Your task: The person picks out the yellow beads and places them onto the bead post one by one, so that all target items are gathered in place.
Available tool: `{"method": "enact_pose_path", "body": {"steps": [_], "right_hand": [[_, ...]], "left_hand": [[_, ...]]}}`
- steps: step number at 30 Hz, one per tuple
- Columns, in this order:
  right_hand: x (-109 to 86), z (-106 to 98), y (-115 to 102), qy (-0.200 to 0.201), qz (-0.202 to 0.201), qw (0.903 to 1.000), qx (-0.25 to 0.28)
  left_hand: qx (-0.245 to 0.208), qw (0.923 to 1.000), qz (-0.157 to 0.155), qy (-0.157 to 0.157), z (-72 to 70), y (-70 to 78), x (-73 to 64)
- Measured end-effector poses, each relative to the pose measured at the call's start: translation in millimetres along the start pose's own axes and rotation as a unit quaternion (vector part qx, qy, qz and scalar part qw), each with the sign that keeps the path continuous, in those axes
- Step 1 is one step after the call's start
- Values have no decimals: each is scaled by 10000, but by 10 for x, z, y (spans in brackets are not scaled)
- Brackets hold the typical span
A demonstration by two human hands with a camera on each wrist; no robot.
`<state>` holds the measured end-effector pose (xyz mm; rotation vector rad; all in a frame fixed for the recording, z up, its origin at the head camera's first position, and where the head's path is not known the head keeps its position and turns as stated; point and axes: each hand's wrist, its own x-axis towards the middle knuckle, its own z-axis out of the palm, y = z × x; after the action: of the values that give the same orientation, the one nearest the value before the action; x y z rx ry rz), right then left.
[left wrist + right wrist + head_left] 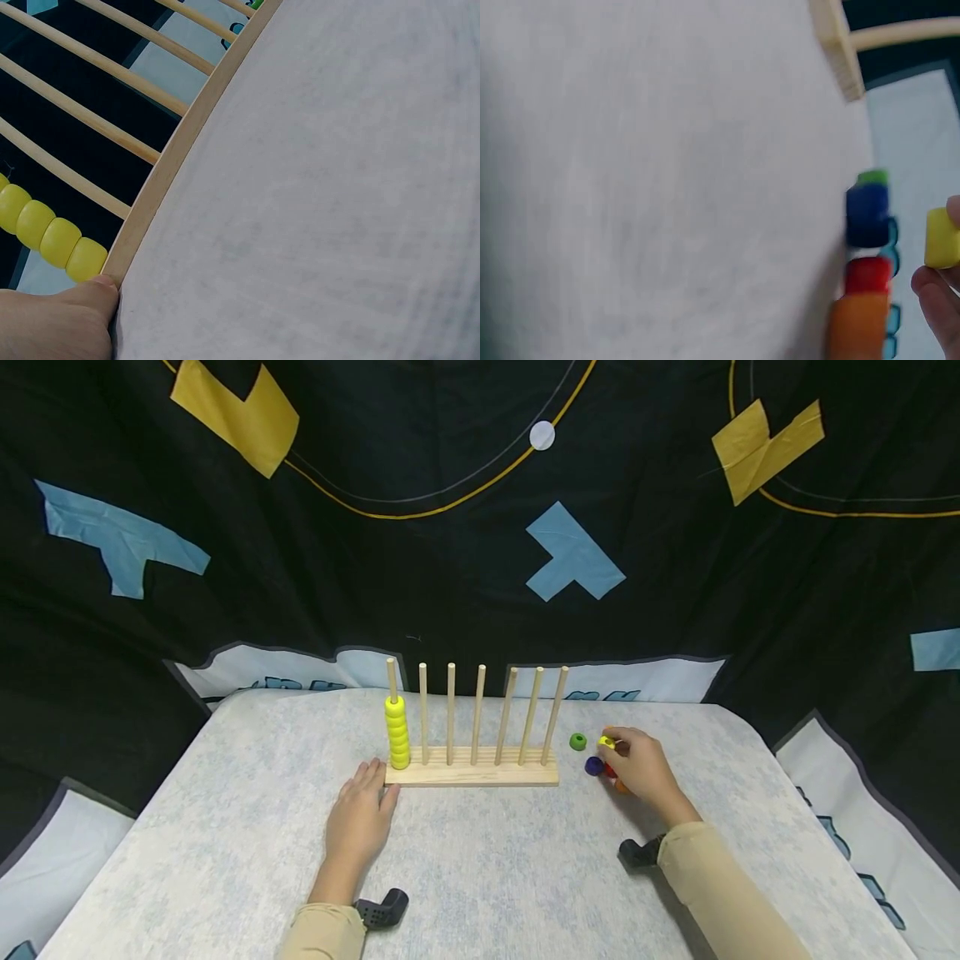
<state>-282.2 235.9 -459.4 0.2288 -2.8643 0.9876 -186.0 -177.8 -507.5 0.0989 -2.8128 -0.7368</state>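
Observation:
My left hand [358, 817] rests at the left end of a wooden peg stand [471, 774], its thumb against the front edge. Several yellow beads [397, 732] are stacked on the stand's leftmost peg; the other pegs hold no beads. To the right of the stand, my right hand [642, 767] pinches a yellow bead [942, 238] between thumb and fingertips, held above the tabletop. Below and beside that hand lie a blue bead [594, 766], a red bead [868, 275] and an orange bead [857, 327]. Part of this group is hidden by the hand in the head view.
A green bead [577, 742] lies between the stand and the bead group. The pale table [510, 868] ends at a back edge close behind the stand. Beyond it hangs a dark curtain [420, 585] with blue and yellow shapes.

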Motion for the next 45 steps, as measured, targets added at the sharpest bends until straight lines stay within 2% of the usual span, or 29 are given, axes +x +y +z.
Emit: {"method": "enact_pose_path", "body": {"steps": [14, 21, 27, 38, 45], "right_hand": [[-269, 1, -601, 129, -1142, 9921, 497], [-394, 52, -932, -53, -1503, 9864, 657], [-443, 154, -1209, -375, -1634, 9822, 852], [-390, 260, -1653, -537, -2258, 9655, 1183], [-233, 200, -1853, -246, -2621, 9583, 1115]], "left_hand": [[-5, 10000, 28, 0, 1, -9, 0], [-18, 10000, 35, -16, -8, 2, 1], [4, 10000, 23, -25, -5, 1, 0], [24, 10000, 21, -9, 0, 6, 8], [2, 10000, 15, 19, 4, -12, 8]]}}
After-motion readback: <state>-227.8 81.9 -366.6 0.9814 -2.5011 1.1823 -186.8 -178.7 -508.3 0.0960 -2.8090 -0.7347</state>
